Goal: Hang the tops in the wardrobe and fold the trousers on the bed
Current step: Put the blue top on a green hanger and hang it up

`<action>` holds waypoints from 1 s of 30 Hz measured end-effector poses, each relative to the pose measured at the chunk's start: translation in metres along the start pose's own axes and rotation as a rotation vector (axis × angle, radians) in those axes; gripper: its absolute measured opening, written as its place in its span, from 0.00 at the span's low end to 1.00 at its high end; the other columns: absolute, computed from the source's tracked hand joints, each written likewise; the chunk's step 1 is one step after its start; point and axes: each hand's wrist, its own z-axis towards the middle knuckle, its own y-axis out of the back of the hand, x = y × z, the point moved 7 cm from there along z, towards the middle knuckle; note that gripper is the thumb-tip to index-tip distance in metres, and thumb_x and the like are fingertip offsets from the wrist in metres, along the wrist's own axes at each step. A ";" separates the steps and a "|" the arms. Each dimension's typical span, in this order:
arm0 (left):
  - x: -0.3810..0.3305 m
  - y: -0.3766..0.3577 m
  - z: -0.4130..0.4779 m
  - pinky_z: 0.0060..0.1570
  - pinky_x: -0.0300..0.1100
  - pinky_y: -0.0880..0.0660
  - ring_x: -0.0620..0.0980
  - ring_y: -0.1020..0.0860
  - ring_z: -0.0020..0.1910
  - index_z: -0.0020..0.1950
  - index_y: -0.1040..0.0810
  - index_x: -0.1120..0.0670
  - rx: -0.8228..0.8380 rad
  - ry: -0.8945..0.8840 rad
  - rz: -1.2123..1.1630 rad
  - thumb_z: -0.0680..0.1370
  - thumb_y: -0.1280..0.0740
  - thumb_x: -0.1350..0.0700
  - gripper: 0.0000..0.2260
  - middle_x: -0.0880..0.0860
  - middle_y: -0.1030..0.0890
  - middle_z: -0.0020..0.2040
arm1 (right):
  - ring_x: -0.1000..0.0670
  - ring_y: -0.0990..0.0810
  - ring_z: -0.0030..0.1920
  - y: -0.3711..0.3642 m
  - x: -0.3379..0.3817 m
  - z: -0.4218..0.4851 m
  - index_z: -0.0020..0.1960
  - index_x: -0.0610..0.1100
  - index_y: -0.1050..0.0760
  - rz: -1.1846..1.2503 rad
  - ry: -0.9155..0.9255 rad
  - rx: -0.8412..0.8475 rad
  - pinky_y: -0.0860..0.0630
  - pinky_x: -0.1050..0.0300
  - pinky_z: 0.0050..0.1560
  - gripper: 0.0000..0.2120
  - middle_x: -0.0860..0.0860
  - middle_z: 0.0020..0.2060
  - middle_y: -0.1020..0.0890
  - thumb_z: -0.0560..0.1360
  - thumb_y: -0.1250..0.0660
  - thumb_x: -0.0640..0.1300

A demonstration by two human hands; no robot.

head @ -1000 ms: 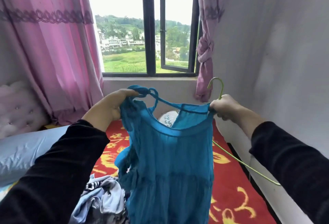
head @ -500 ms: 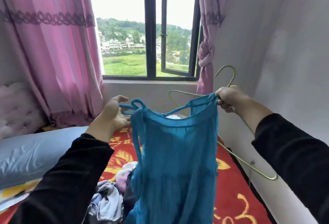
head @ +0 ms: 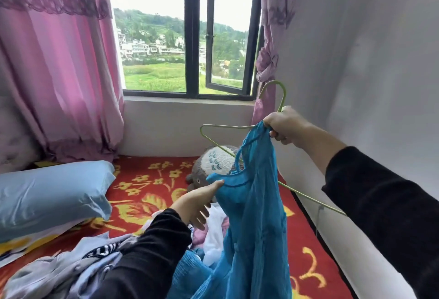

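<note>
A thin blue sleeveless top point(head: 254, 215) hangs in front of me over the bed. My right hand point(head: 286, 125) grips its right shoulder strap together with the neck of a green wire hanger point(head: 237, 127), whose hook points up. The hanger's left arm sticks out bare to the left; its lower bar runs behind the top. My left hand point(head: 199, 201) reaches to the top's drooping left neckline, thumb touching the cloth, fingers spread loosely. A pile of other clothes point(head: 71, 265) lies on the bed below my left arm.
The bed has a red flowered cover point(head: 147, 194), a blue pillow point(head: 52, 191) at left and a grey plush toy point(head: 213, 163) near the wall. A white wall point(head: 356, 84) runs along the right. Pink curtains point(head: 59, 73) frame an open window point(head: 190, 49).
My left hand let go of the left strap and dropped lower; the top's left side slid down off the hanger arm. My right hand stayed up, holding strap and hanger.
</note>
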 end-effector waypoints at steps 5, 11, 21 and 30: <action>-0.029 0.007 0.019 0.36 0.43 0.28 0.52 0.24 0.37 0.54 0.24 0.60 -0.158 -0.176 -0.530 0.75 0.32 0.49 0.16 0.55 0.21 0.42 | 0.52 0.36 0.23 0.014 -0.009 -0.001 0.38 0.40 0.32 0.031 -0.013 -0.017 0.41 0.67 0.19 0.06 0.47 0.26 0.30 0.74 0.41 0.36; -0.109 0.057 -0.032 0.34 0.39 0.25 0.47 0.23 0.32 0.48 0.21 0.57 0.024 -0.516 -0.849 0.78 0.35 0.54 0.07 0.52 0.20 0.38 | 0.52 0.37 0.19 0.058 -0.042 0.014 0.45 0.40 0.31 0.095 -0.082 -0.207 0.43 0.68 0.19 0.02 0.47 0.23 0.30 0.73 0.41 0.36; -0.168 0.092 -0.122 0.34 0.31 0.28 0.41 0.26 0.31 0.36 0.20 0.54 -0.277 -0.947 -0.398 0.75 0.44 0.72 0.19 0.46 0.22 0.30 | 0.53 0.40 0.25 0.061 -0.091 0.009 0.38 0.44 0.28 -0.004 -0.214 0.080 0.45 0.64 0.24 0.07 0.49 0.29 0.33 0.70 0.30 0.43; -0.157 0.089 -0.126 0.35 0.31 0.23 0.37 0.21 0.32 0.46 0.18 0.55 -0.341 -1.064 -0.319 0.74 0.32 0.70 0.11 0.42 0.17 0.32 | 0.57 0.45 0.18 0.071 -0.033 0.000 0.39 0.44 0.24 0.769 0.181 -0.146 0.49 0.66 0.19 0.15 0.57 0.18 0.41 0.80 0.42 0.48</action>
